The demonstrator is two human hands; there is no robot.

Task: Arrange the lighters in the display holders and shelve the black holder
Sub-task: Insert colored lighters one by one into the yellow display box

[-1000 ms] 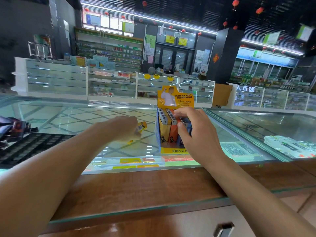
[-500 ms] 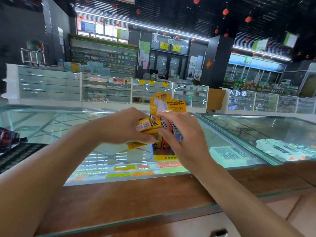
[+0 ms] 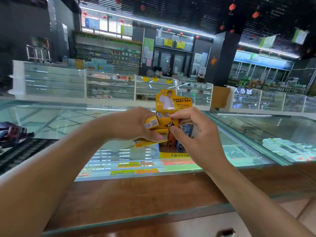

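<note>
A yellow cardboard display holder (image 3: 171, 102) stands on the glass counter, with orange and blue lighters upright in its slots behind my hands. My left hand (image 3: 131, 124) grips a bundle of yellow lighters (image 3: 151, 123) lying sideways just in front of the holder. My right hand (image 3: 198, 132) pinches one yellow lighter (image 3: 168, 123) from that bundle between thumb and forefinger. A black holder (image 3: 20, 151) lies flat at the far left of the counter, partly out of view.
The glass counter top (image 3: 256, 134) stretches left and right, with a wooden strip (image 3: 145, 189) along its near edge. White packets (image 3: 289, 147) show through the glass at the right. Dark packs (image 3: 10, 132) lie at the far left. Glass display cases fill the background.
My left hand lifted the yellow lighters from the glass up in front of the holder. My right hand left the holder's top and now pinches one lighter from the bundle.
</note>
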